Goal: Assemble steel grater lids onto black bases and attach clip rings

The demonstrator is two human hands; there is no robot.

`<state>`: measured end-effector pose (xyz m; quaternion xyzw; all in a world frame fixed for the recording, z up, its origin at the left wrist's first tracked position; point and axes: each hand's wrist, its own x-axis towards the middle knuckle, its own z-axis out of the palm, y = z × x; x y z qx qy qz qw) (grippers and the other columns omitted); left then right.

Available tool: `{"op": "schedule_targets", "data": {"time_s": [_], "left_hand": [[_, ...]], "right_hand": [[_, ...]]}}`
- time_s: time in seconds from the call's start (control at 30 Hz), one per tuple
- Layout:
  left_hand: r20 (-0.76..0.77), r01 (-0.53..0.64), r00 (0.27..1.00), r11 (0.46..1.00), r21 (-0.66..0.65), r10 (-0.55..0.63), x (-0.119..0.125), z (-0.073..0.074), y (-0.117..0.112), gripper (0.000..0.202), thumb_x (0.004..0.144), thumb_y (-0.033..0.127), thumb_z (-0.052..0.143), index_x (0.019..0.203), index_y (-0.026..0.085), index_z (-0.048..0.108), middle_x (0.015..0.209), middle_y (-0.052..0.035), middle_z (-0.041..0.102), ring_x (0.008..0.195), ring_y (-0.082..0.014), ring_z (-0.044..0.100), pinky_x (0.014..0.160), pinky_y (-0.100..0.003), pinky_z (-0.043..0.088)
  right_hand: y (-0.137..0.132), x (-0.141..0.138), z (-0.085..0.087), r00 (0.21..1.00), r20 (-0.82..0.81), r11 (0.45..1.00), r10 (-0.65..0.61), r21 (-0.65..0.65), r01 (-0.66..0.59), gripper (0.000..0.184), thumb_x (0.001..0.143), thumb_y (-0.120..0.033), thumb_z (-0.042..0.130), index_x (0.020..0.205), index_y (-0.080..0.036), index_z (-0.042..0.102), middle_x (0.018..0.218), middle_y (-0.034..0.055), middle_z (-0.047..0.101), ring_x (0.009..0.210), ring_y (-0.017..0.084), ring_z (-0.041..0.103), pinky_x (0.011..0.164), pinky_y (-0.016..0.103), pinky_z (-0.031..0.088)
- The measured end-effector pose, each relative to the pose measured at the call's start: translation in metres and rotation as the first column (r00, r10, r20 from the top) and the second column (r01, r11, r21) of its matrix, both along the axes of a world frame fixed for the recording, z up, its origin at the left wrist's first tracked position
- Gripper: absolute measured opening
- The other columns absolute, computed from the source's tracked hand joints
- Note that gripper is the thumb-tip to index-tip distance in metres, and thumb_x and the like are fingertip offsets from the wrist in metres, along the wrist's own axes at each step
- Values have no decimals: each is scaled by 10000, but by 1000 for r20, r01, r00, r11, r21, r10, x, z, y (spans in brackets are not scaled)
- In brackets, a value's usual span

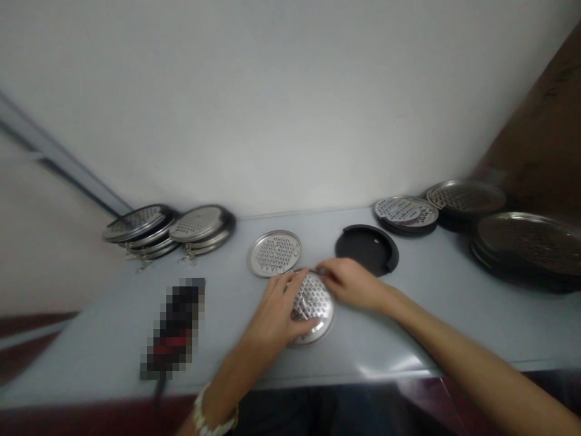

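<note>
On my feed, a perforated metal disc sits at mid-desk, toward the near edge. My left hand clasps it, thumb across its face. My right hand has its fingers curled at the far right rim; I can't tell whether they pinch anything. I'd judge this piece partway done. Beyond, a loose disc and black dish lie unjoined; left stacks and right stacks flank them, which finished I can't tell.

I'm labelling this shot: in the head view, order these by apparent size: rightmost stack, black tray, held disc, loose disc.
1. Rightmost stack
2. Black tray and held disc: too alike to rank
3. Loose disc
</note>
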<state>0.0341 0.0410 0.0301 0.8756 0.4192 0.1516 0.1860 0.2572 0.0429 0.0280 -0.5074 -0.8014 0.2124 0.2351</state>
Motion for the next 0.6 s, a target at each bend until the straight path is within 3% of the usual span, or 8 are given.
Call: {"op": "schedule_targets", "data": {"time_s": [0.43, 0.6], "left_hand": [[-38, 75, 996, 997, -35, -76, -11, 4, 2, 744, 706, 323, 877, 1368, 177, 571, 1376, -136, 553, 1306, -358, 471, 1143, -545, 404], [6, 90, 996, 996, -29, -90, -19, 6, 1, 653, 814, 378, 801, 1392, 204, 554, 1417, -129, 546, 1335, -331, 476, 1148, -511, 406]], "right_hand": [[-1, 0, 1, 1000, 11, 1000, -27, -10, 27, 268, 911, -125, 566, 1131, -152, 717, 929, 80, 759, 805, 196, 677, 745, 270, 439], [-1, 0, 2, 1000, 6, 999, -27, -19, 27, 276, 921, -129, 555, 1146, -159, 712, 936, 73, 762, 810, 185, 684, 756, 261, 448]]}}
